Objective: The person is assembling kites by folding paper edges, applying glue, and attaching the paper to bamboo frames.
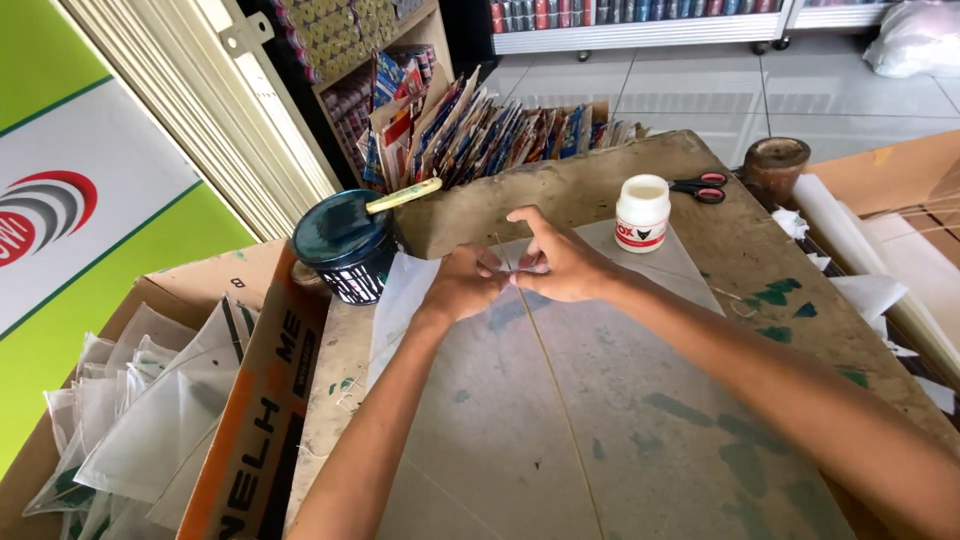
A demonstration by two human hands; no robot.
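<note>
Fingertips of left hand (462,285) and right hand (560,262) pinch a thin stick (545,345) running near-to-far over translucent paper (620,400) on the worn, paint-stained table (740,250), tiled floor (700,95) beyond

You have the tin (347,246) at centre left, glue pot (642,212) and scissors (700,186) upper right, both on the table (700,400); the carton (150,420) sits lower left
</note>
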